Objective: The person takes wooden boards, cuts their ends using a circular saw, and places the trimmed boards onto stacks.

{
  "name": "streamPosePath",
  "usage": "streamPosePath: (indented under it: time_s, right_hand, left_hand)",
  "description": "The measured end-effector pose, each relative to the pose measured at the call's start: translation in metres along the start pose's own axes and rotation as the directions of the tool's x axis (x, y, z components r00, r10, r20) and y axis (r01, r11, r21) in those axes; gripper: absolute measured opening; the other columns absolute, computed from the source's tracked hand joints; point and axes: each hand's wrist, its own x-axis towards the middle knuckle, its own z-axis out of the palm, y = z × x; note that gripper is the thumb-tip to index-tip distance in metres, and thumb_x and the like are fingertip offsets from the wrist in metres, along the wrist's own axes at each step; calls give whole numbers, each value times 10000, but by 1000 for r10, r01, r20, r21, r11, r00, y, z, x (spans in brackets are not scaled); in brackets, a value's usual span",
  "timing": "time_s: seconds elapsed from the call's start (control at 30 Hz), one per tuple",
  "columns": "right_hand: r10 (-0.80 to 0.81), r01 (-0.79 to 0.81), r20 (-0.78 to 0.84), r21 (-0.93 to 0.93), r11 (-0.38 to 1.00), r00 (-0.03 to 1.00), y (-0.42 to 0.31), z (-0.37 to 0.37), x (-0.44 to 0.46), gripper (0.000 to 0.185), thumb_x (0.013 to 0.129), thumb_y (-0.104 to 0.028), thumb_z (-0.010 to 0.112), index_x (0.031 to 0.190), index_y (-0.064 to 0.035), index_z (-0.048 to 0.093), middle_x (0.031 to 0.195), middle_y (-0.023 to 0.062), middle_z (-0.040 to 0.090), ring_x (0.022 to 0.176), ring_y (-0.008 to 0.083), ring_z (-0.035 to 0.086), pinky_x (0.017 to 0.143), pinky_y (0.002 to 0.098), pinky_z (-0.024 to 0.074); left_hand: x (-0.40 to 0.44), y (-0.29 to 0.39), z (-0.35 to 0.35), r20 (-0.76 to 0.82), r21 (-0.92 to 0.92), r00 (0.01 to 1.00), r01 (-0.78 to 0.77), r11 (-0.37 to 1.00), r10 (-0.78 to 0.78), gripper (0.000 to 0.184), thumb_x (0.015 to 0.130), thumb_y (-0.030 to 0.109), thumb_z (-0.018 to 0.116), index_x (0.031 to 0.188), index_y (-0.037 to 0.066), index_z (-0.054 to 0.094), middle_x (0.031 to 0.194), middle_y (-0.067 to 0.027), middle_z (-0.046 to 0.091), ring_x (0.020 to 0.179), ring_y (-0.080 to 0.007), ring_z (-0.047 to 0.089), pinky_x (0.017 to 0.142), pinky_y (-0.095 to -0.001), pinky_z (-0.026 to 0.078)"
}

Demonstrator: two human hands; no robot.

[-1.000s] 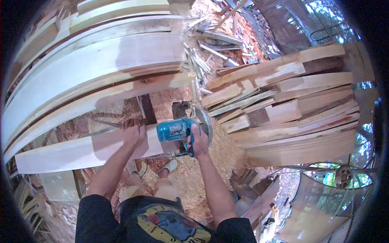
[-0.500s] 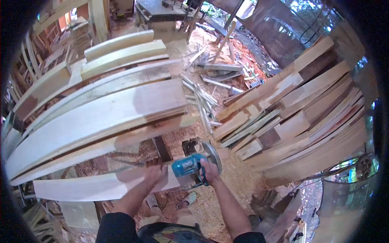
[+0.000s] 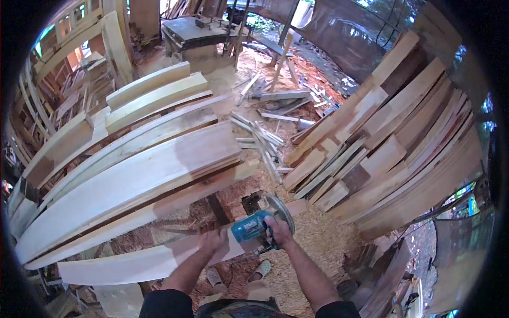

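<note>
A blue circular saw (image 3: 249,227) rests near the right end of a long pale board (image 3: 122,267). My right hand (image 3: 279,232) is closed around the saw's handle. The round blade guard (image 3: 280,209) lies on the far right side of the saw; the blade's contact with the wood is hidden. Just left of the saw body, my left hand (image 3: 212,241) grips the board, its fingers bent over the far edge. Beyond this edge lies a dark wooden piece (image 3: 217,209).
Stacked wide planks (image 3: 132,159) fill the left side. More boards (image 3: 397,153) lie piled at the right. Offcuts (image 3: 260,138) are scattered ahead, below a metal-topped machine table (image 3: 196,29). Sawdust (image 3: 323,249) covers the ground around my feet (image 3: 260,270).
The view has tilted upward, so the hands, saw and board sit slightly lower and further right. Both hands keep their places on the board and saw, with little visible movement between them.
</note>
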Motion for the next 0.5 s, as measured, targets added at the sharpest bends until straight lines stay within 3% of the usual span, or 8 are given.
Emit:
streamPosePath:
  time_s: [0.03,0.07,0.17,0.23,0.3,0.37,0.5]
  right_hand:
    - [-4,4,8,-2,1000,1000,2,-2,0,505,956,-539,593,1009,-42,665,601,29,551,478,117,525,453,292,438]
    - [-9,9,16,-3,1000,1000,3,-3,1,498,960,-532,591,1051,-48,671,601,26,550,480,113,523,453,290,437]
    - [-44,43,30,1,999,999,-1,-1,-2,477,979,-496,580,1224,-92,650,630,21,556,489,97,508,453,287,435]
    - [-25,24,43,22,999,999,-6,0,-6,474,987,-472,575,1307,-123,615,663,13,566,508,82,509,469,271,437]
    - [-62,62,40,7,998,997,-11,0,-11,482,989,-460,576,1337,-128,602,692,9,578,533,79,519,499,267,450]
    - [-147,148,28,-46,988,989,-12,1,-13,486,984,-460,581,1315,-107,613,719,9,589,565,90,540,545,275,473]
    - [-418,393,-162,-167,904,894,16,0,-7,465,985,-425,613,1285,-71,646,651,-15,584,516,71,513,497,265,439]
  left_hand:
    - [-1,1,-3,8,-10,1000,-11,1000,11,660,1002,558,302,1235,65,673,1142,-240,701,1124,-429,646,1150,-666,174]
    - [1,4,-11,169,-13,984,52,999,-49,645,994,542,314,1296,62,622,1253,-226,629,1218,-412,568,1166,-628,185]
    - [11,20,-46,547,28,818,192,981,-176,655,982,512,332,1408,56,532,1476,-202,485,1409,-375,408,1200,-555,194]
    - [19,33,-73,680,63,704,222,973,-204,658,988,519,320,1391,53,553,1477,-209,487,1419,-368,399,1207,-562,169]
    - [11,34,-69,534,1,832,178,984,-151,666,982,542,320,1378,70,573,1479,-224,485,1424,-362,397,1208,-568,158]
    - [5,29,-57,450,-10,883,152,988,-132,676,976,564,317,1372,88,587,1483,-233,482,1430,-359,389,1210,-571,146]
    - [8,20,-43,467,93,858,194,977,-215,672,962,581,338,1380,118,588,1478,-226,487,1437,-357,376,1211,-567,139]
